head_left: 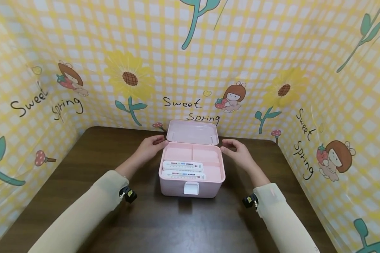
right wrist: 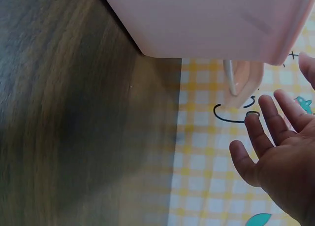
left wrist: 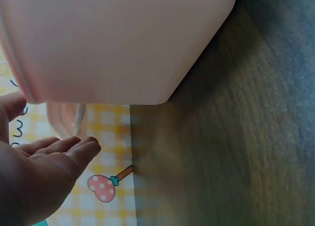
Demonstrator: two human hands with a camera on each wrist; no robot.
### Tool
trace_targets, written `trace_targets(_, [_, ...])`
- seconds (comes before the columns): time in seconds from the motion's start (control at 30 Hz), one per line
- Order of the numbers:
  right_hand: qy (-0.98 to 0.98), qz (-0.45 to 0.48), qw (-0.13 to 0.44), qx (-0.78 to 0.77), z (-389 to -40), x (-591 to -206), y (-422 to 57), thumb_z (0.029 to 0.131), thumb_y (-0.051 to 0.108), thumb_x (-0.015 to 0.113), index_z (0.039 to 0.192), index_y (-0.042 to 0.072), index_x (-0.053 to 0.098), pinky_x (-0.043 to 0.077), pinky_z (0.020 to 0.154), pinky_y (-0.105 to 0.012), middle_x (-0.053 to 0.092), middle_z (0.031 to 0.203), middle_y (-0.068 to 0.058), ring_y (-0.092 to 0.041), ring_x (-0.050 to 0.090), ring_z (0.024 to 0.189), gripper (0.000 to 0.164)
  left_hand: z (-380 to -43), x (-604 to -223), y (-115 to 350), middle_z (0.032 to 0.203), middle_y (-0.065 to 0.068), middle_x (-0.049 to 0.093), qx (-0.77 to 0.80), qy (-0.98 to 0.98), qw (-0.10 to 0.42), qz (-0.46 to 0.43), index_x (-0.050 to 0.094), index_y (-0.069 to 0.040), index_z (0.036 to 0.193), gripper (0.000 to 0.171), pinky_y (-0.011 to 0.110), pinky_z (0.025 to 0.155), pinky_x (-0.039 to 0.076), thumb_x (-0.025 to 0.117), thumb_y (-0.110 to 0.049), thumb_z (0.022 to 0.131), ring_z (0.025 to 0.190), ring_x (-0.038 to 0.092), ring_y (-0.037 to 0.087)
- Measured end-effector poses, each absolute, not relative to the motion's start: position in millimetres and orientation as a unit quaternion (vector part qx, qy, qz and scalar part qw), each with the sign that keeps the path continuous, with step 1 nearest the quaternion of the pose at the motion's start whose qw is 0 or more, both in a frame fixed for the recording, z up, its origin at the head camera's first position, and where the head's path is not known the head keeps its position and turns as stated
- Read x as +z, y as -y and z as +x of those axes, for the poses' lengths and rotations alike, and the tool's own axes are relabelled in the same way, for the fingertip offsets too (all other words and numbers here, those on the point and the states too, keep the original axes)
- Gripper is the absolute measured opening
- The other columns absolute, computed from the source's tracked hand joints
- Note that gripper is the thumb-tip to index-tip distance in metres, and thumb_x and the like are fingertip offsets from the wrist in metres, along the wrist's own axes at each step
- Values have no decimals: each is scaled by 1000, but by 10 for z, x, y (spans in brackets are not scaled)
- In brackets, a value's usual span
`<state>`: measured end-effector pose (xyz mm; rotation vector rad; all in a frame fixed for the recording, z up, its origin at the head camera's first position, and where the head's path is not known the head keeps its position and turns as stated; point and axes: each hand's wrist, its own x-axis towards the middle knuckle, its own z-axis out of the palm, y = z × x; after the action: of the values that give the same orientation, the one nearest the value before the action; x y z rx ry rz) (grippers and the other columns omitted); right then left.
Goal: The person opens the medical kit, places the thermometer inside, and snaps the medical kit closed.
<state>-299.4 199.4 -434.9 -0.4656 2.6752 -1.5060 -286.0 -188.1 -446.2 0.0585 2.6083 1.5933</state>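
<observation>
A pink plastic storage box [head_left: 190, 188] stands on the table with its lid [head_left: 193, 131] swung back behind it. Its inner tray is split into compartments, and two white strip-shaped pieces [head_left: 182, 166] with coloured print lie along the front left. My left hand [head_left: 150, 147] is at the box's back left corner, fingers loosely extended; in the left wrist view the thumb tip [left wrist: 15, 104] is at the rim, possibly touching. On the other side, my right hand [head_left: 239, 153] has its fingers spread near the back right corner, apart from the box in the right wrist view. Neither hand holds anything.
The dark wooden table [head_left: 190, 228] extends around the box. A yellow checked cloth [head_left: 183, 73] with flowers and lettering rises behind the table and along both sides. A white latch [head_left: 191, 188] sits on the box's front.
</observation>
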Motion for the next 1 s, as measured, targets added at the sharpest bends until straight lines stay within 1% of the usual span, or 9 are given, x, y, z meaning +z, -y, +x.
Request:
trace_targets(0.13, [-856, -143, 37, -496, -3105, -4404, -1984, 101, 34, 67, 145, 5, 56, 47, 110, -53, 58, 144, -18, -36, 55, 131, 54, -2927, -4473, 1875, 156, 17, 48, 547, -836, 52, 20, 41, -4, 156, 67, 51, 117, 40, 59, -42, 104, 144, 45, 34])
trace_targets(0.27, [-852, -136, 59, -502, -3176, -4474, -1983, 101, 37, 65, 148, 5, 53, 43, 114, -54, 55, 148, -19, -36, 52, 136, 58, -2960, -4497, 1873, 157, 18, 46, 577, -814, 69, 30, 37, -5, 158, 67, 52, 118, 39, 59, -38, 104, 144, 45, 35])
trace_targets(0.37, [-839, -138, 82, -519, -3190, -4520, -1969, 102, 35, 64, 150, 5, 50, 38, 117, -55, 52, 151, -20, -37, 48, 140, 59, -2956, -4518, 1871, 158, 17, 45, 593, -800, 84, 32, 35, -7, 160, 66, 54, 118, 38, 58, -37, 105, 144, 46, 35])
trace_targets(0.47, [-824, -145, 91, -540, -3195, -4557, -1946, 103, 31, 62, 151, 4, 50, 35, 119, -56, 51, 152, -20, -37, 47, 141, 56, -2943, -4524, 1864, 157, 15, 47, 602, -793, 90, 30, 37, -10, 159, 64, 56, 118, 36, 58, -37, 105, 143, 47, 34])
trace_targets(0.57, [-806, -151, 86, -566, -3184, -4589, -1923, 104, 25, 61, 150, 2, 49, 34, 119, -56, 51, 152, -22, -39, 46, 141, 53, -2932, -4536, 1857, 156, 14, 49, 603, -792, 87, 35, 40, -12, 158, 62, 57, 118, 36, 58, -38, 105, 143, 47, 34])
trace_targets(0.7, [-791, -151, 78, -587, -3165, -4578, -1902, 104, 19, 60, 150, -1, 49, 35, 119, -56, 50, 151, -24, -39, 46, 140, 51, -2936, -4549, 1845, 153, 12, 53, 606, -791, 73, 41, 43, -13, 157, 60, 55, 116, 39, 59, -38, 104, 142, 49, 32])
trace_targets(0.77, [-793, -155, 74, -585, -3134, -4524, -1885, 104, 16, 60, 149, -4, 48, 36, 118, -56, 50, 151, -26, -40, 46, 139, 51, -2942, -4554, 1843, 152, 13, 53, 611, -788, 65, 45, 44, -12, 157, 59, 55, 115, 41, 59, -35, 105, 140, 51, 32])
trace_targets(0.9, [-795, -171, 65, -578, -3030, -4369, -1845, 102, 11, 60, 148, -8, 47, 40, 115, -56, 47, 152, -28, -44, 46, 138, 51, -2954, -4575, 1839, 151, 12, 55, 624, -778, 51, 43, 46, -14, 155, 57, 52, 115, 42, 62, -33, 104, 139, 52, 30])
trace_targets(1.0, [-790, -181, 56, -583, -2969, -4310, -1823, 102, 9, 61, 148, -9, 46, 41, 113, -57, 44, 153, -29, -47, 44, 139, 52, -2956, -4596, 1841, 151, 12, 55, 627, -777, 39, 44, 48, -15, 155, 57, 51, 115, 41, 64, -32, 103, 140, 52, 30])
